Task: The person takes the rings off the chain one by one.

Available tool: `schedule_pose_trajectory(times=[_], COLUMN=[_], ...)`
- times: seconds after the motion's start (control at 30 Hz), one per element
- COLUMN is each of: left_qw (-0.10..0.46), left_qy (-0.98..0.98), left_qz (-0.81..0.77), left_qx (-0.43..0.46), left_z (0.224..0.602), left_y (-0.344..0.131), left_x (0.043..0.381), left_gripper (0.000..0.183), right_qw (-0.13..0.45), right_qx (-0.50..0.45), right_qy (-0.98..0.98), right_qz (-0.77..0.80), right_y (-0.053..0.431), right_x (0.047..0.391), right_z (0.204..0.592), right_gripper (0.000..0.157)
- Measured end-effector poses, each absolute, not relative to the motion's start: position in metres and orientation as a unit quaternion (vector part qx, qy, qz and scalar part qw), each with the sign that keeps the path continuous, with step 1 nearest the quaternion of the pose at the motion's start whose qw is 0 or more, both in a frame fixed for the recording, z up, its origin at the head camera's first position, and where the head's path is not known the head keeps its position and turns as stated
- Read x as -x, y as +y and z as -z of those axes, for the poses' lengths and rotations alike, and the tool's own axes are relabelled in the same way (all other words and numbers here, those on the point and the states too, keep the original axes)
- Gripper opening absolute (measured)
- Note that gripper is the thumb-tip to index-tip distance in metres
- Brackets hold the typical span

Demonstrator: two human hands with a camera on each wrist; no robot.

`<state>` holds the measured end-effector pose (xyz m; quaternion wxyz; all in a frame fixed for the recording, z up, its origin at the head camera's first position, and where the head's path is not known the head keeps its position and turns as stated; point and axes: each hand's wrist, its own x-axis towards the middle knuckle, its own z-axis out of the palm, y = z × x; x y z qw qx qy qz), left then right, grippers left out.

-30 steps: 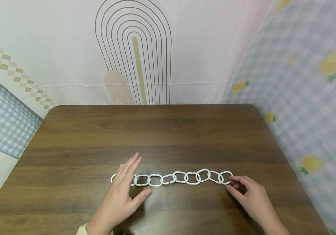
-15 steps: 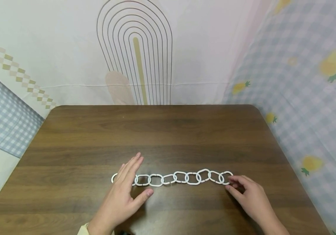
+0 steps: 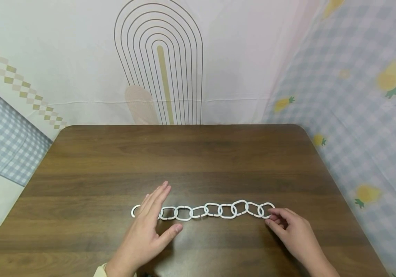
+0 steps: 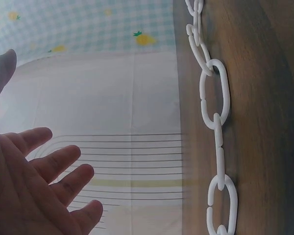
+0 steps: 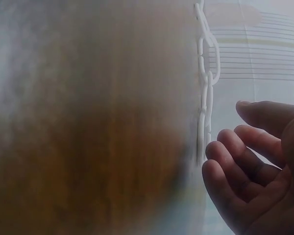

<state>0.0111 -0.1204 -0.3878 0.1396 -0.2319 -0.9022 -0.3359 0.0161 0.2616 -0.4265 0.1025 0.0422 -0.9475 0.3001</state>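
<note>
A chain of white plastic links [image 3: 228, 217] lies stretched from left to right across the brown table, and several of the links show a small gap. My left hand [image 3: 142, 231] hovers over the chain's left part with fingers straight and thumb spread, hiding some links in the head view. In the left wrist view, the chain [image 4: 220, 152] runs apart from that hand's fingers. At the chain's right end is my right hand [image 3: 293, 231], its index fingertip overlapping the last link in the head view. The right wrist view shows its thumb and loosely bent fingers apart, with nothing between them.
The wooden table [image 3: 184, 154] has rounded far corners. Behind it hangs a pale cloth [image 3: 236, 57] with an arch pattern. A blue checked cloth [image 3: 357, 115] with yellow fruit prints borders the right side, and another checked cloth [image 3: 4, 127] stands at the left.
My right hand's fingertips have edged slightly left over the end link. The head view has shifted a little. The chain lies as before, and my left hand keeps its pose.
</note>
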Motion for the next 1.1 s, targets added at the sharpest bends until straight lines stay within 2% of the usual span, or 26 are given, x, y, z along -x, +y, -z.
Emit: schedule_pose_trajectory(times=[0.47, 1.1], left_qw=[0.138, 0.138], left_qy=[-0.898, -0.896], left_qz=[0.344, 0.345], left_qx=[0.236, 0.243], left_z=[0.385, 0.385], left_y=[-0.116, -0.108], left_x=[-0.011, -0.01], left_gripper=[0.083, 0.084], right_qw=[0.112, 0.089], right_qx=[-0.05, -0.035], right_qy=[-0.946, -0.948], right_qz=[-0.3, -0.302], right_y=[0.263, 0.264], right_x=[-0.018, -0.021], right_z=[0.43, 0.427], right_gripper=[0.021, 0.019])
